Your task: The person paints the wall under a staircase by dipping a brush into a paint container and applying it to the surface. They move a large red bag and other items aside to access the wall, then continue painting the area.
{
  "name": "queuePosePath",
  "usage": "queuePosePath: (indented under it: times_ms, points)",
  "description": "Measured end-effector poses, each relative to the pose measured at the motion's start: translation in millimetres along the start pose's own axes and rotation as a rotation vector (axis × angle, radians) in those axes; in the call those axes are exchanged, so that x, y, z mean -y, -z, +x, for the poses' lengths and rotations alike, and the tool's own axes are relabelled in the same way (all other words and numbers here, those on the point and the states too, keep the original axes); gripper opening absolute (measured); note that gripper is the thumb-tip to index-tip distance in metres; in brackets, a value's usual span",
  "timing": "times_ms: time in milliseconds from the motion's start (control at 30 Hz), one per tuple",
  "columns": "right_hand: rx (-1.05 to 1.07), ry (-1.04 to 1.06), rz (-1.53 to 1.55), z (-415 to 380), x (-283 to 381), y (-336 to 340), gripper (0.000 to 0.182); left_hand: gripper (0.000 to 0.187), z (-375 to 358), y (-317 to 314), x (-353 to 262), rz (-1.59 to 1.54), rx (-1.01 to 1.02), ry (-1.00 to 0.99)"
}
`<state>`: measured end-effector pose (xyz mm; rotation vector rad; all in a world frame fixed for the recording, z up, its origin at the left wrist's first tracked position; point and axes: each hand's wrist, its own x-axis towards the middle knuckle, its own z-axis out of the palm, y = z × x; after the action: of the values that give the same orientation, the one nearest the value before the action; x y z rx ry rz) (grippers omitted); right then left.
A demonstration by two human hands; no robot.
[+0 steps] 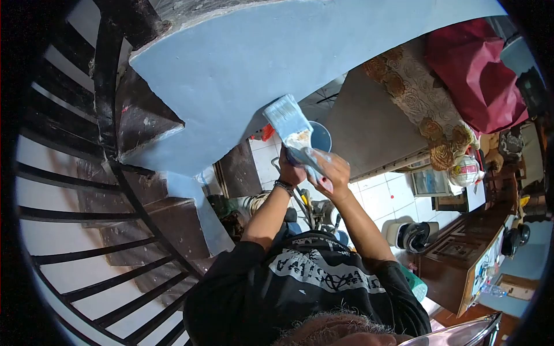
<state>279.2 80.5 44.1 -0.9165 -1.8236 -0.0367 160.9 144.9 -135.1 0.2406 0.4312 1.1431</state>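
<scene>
A wide paintbrush, its bristles coated in pale blue, points up at the blue-painted curved wall; the bristle tips overlap the wall's lower edge in this view. My right hand is closed around the brush handle, with paint smears on the fingers. Just left of it, my left hand, a dark bracelet at the wrist, is closed right below the base of the brush. Its fingers are partly hidden, and I cannot tell what they grip. Behind the brush is a bucket with blue inside.
Dark stair treads and a curved black railing fill the left. To the right stand a grey surface with a patterned cloth, a maroon cover and a wooden cabinet. White tiled floor lies below.
</scene>
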Motion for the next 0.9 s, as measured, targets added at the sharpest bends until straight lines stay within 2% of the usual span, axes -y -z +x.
queuePosePath:
  times_ms: [33,100,133,200,233,300,367,433,500,533,600,633,667,800,900]
  points:
    - [0.034,-0.009,-0.031,-6.2,-5.7,-5.3,0.046,0.068,7.7,18.6,4.5,-0.160,0.001,0.041]
    - [0.104,-0.023,-0.098,-17.7,-14.6,-13.2,0.047,0.066,-9.4,22.0,3.2,0.444,0.080,-0.274]
    - [0.098,-0.017,-0.102,-18.2,-12.4,-12.6,0.049,0.066,-16.8,14.7,-5.3,0.393,0.096,-0.245]
    - [0.155,-0.065,-0.102,-25.1,-6.0,-7.3,0.051,0.071,-13.3,12.5,-15.8,0.141,-0.019,-0.035]
    - [0.183,-0.090,-0.102,-29.4,-2.8,-4.1,0.052,0.073,-14.7,11.1,-17.3,0.078,-0.067,-0.004]
    - [0.199,-0.138,-0.083,-33.6,1.3,0.0,0.043,0.077,-15.9,8.4,-20.5,-0.048,-0.156,0.056]
    - [0.165,-0.186,-0.003,-29.6,5.5,1.7,0.039,0.081,-21.1,23.0,-20.5,0.219,0.059,-0.137]
    - [0.151,-0.246,0.016,-6.0,18.0,3.9,0.034,0.081,-7.7,39.3,-19.8,-0.164,-0.023,0.080]
    - [0.130,-0.274,0.059,18.5,22.5,3.2,0.032,0.079,-6.1,42.2,-19.8,-0.182,0.000,0.058]
    - [0.199,-0.342,0.024,29.7,27.5,6.3,0.030,0.078,-4.5,40.1,-20.4,-0.197,-0.002,0.043]
    - [0.074,-0.227,0.005,56.7,32.6,7.7,0.031,0.074,-5.1,34.7,-25.3,-0.250,-0.011,0.050]
    - [0.018,-0.170,-0.004,64.4,35.8,9.4,0.032,0.073,-1.9,38.5,-27.0,-0.415,0.035,0.104]
    - [-0.013,-0.131,0.007,66.6,37.5,13.1,0.033,0.073,-1.9,42.3,-26.2,-0.391,0.007,0.108]
    - [0.121,-0.230,0.080,44.6,37.0,10.9,0.035,0.073,-4.4,35.5,-28.5,-0.191,-0.053,0.025]
    - [0.104,-0.282,0.020,43.2,32.2,-4.6,0.028,0.073,-1.0,40.6,-25.3,-0.276,0.012,0.030]
